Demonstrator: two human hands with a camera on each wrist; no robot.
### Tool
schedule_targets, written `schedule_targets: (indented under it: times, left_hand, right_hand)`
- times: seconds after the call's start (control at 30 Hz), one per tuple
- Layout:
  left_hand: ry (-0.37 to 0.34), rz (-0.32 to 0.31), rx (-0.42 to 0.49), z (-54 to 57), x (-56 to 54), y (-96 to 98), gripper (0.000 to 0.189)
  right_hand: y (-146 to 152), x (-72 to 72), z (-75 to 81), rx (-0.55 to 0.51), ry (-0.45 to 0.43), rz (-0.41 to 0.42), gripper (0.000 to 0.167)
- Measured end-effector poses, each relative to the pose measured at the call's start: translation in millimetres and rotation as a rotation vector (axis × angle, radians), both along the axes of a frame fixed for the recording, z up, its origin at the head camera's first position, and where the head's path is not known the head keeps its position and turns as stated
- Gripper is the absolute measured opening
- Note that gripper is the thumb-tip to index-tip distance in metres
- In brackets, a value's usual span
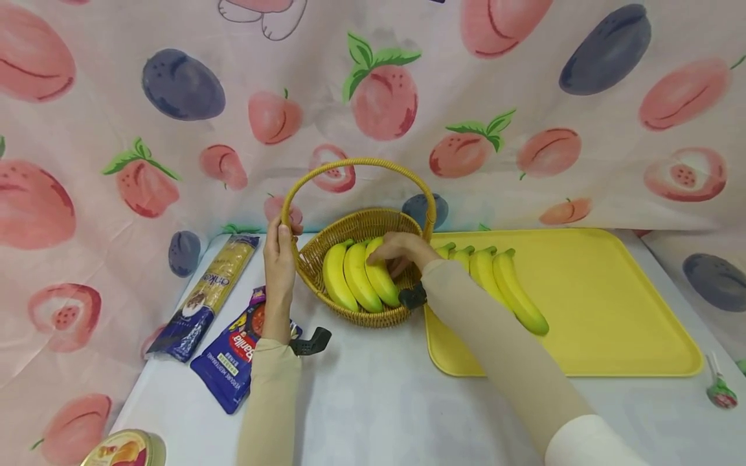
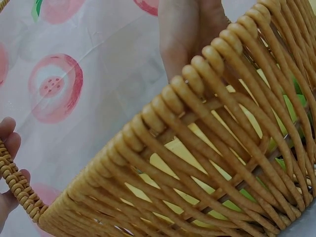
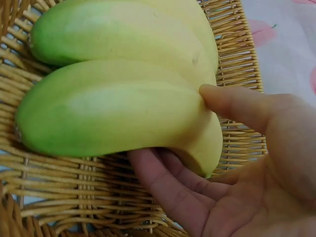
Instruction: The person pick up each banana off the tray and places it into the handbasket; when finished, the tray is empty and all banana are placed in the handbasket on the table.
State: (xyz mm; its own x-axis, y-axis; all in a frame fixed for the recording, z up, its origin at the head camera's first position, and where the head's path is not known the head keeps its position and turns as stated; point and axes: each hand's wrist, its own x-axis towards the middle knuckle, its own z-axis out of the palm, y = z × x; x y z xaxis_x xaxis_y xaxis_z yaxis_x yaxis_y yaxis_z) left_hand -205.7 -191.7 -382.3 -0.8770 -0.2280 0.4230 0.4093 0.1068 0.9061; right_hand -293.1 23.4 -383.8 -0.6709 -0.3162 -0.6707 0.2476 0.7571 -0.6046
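Note:
A wicker basket [image 1: 364, 320] with a tall arched handle [image 1: 360, 162] stands at the back of the table. Inside it, three yellow bananas lie side by side. My right hand [image 1: 408, 248] reaches in over the rim and grips the rightmost banana [image 1: 381, 283]. In the right wrist view the thumb [image 3: 237, 101] presses that banana's upper side, while the other fingers [image 3: 168, 185] curl under it. At the basket's left side, my left hand [image 1: 280, 259] holds the lower end of the handle; its fingertips [image 2: 9, 140] show around the woven handle in the left wrist view.
Right of the basket is a yellow tray [image 1: 612, 304] with several bananas [image 1: 519, 294] along its left part. To the left lie a pasta packet [image 1: 212, 285] and a blue Barilla pouch [image 1: 224, 369]. A round tin [image 1: 125, 448] and a lollipop [image 1: 721, 392] sit near opposite edges.

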Motion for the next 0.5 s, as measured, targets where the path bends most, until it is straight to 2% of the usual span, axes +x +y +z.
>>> schedule_targets:
  times: [0.27, 0.5]
  left_hand:
    - [-0.001, -0.008, 0.012, 0.0, 0.2, 2.0, 0.035]
    - [0.011, -0.010, 0.002, -1.1, -0.5, -0.3, 0.036]
  right_hand:
    - [1.6, 2.1, -1.8, 0.030, 0.012, 0.019, 0.082]
    - [1.0, 4.7, 4.5, 0.087, 0.130, 0.084, 0.074]
